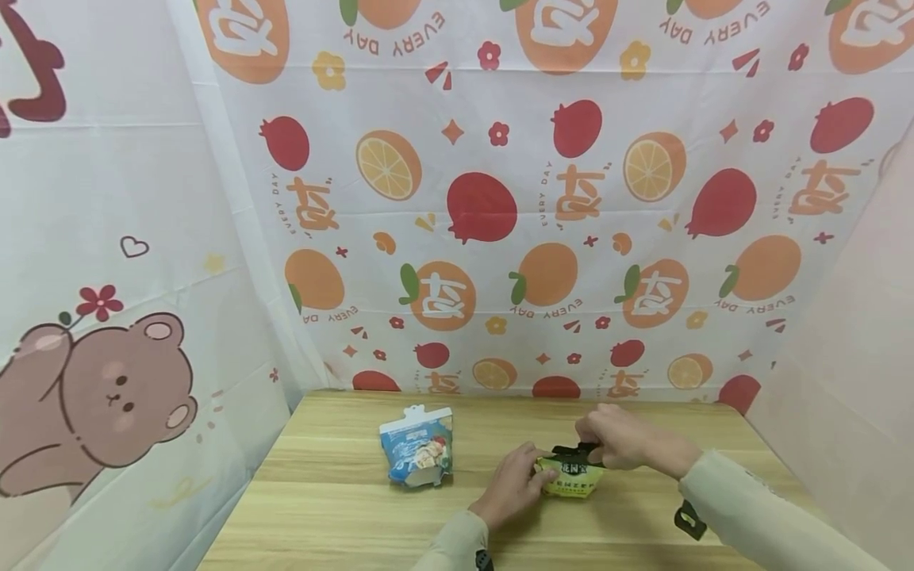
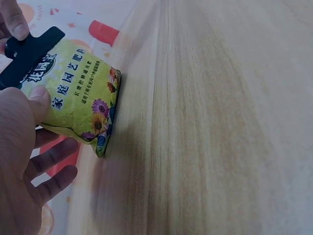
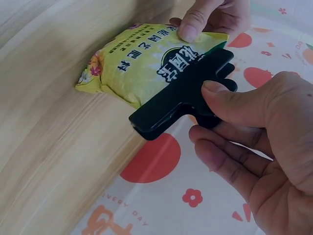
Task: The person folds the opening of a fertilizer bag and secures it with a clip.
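Observation:
A yellow-green bag of garden fertilizer [image 1: 574,485] stands on the wooden table, with flowers and dark Chinese lettering on its front. My left hand [image 1: 510,485] pinches the bag's side edge, thumb on the front; in the left wrist view its lower fingers [image 2: 57,183] spread out beside the bag. A wide black bag clip [image 3: 181,100] lies across the bag's top edge. The right hand [image 1: 620,438] pinches the clip's handles, with the thumb [image 3: 230,100] on the upper one. Whether the clip's far side has the whole edge between its lips is hidden.
To the left, a blue patterned bag [image 1: 420,454] stands with a white clip [image 1: 416,417] along its top. Behind the wooden table [image 1: 336,507] hangs a fruit-print cloth [image 1: 428,95]; another cloth with a bear [image 1: 136,388] hangs at the left.

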A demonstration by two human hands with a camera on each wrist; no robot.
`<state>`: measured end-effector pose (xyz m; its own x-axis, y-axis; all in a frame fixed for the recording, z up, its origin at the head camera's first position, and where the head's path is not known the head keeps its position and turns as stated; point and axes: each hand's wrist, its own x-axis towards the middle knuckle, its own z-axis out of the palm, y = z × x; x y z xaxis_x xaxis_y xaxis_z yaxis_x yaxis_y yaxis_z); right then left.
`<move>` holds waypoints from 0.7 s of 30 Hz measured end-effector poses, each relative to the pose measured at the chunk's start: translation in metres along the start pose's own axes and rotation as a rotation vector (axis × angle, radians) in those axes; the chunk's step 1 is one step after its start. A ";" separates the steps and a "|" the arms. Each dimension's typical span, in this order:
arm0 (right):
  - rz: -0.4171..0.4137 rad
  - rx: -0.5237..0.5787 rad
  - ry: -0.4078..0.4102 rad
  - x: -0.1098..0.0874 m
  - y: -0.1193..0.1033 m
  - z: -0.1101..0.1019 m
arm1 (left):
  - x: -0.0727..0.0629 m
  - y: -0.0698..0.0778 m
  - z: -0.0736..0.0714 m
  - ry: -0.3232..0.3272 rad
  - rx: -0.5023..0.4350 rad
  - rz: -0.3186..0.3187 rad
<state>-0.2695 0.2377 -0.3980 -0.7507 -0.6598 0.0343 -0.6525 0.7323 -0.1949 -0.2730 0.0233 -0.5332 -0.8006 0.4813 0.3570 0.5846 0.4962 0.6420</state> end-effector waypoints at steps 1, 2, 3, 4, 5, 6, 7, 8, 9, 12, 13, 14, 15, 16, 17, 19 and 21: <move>-0.001 -0.008 -0.005 0.001 0.000 0.000 | 0.000 0.000 0.000 0.000 0.001 -0.001; -0.004 -0.013 -0.012 0.002 -0.001 0.000 | 0.000 0.000 0.000 -0.002 0.001 -0.005; -0.006 -0.019 -0.018 0.003 -0.001 0.000 | 0.000 0.000 0.000 -0.002 0.001 -0.004; -0.009 -0.029 -0.024 0.004 -0.001 0.001 | 0.000 -0.001 0.000 -0.003 0.003 -0.004; -0.012 -0.038 -0.029 0.004 -0.001 0.001 | 0.000 -0.001 -0.001 -0.006 0.006 -0.006; -0.013 -0.044 -0.034 0.005 -0.002 0.001 | 0.001 -0.001 -0.001 -0.008 0.006 -0.005; -0.013 -0.052 -0.038 0.006 -0.001 0.001 | 0.001 -0.001 -0.001 -0.007 0.006 -0.004; -0.013 -0.055 -0.043 0.007 -0.002 0.001 | 0.001 -0.001 -0.001 -0.007 0.008 -0.003; -0.011 -0.062 -0.047 0.008 -0.002 0.001 | 0.002 -0.001 -0.001 -0.004 0.009 -0.001; -0.007 -0.071 -0.058 0.009 -0.003 0.001 | 0.002 -0.001 -0.001 0.003 0.010 -0.003; -0.005 -0.074 -0.062 0.009 -0.004 0.001 | 0.002 -0.001 -0.001 0.005 0.011 -0.004; -0.001 -0.077 -0.065 0.009 -0.005 0.001 | 0.002 -0.001 -0.001 0.006 0.010 -0.006; 0.002 -0.078 -0.066 0.009 -0.005 0.002 | 0.002 -0.001 0.000 0.005 0.009 -0.006; 0.007 -0.079 -0.067 0.009 -0.006 0.002 | 0.002 -0.001 0.000 0.005 0.008 -0.006; 0.012 -0.078 -0.069 0.009 -0.007 0.002 | 0.002 -0.001 0.000 0.005 0.007 -0.006; 0.021 -0.082 -0.070 0.008 -0.008 0.003 | 0.002 -0.001 0.001 0.005 0.005 -0.004; 0.027 -0.090 -0.068 0.009 -0.009 0.004 | 0.002 -0.001 0.001 0.007 0.004 -0.002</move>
<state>-0.2699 0.2250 -0.3998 -0.7610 -0.6476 -0.0370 -0.6415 0.7598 -0.1057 -0.2748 0.0243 -0.5336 -0.8027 0.4750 0.3606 0.5834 0.5000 0.6400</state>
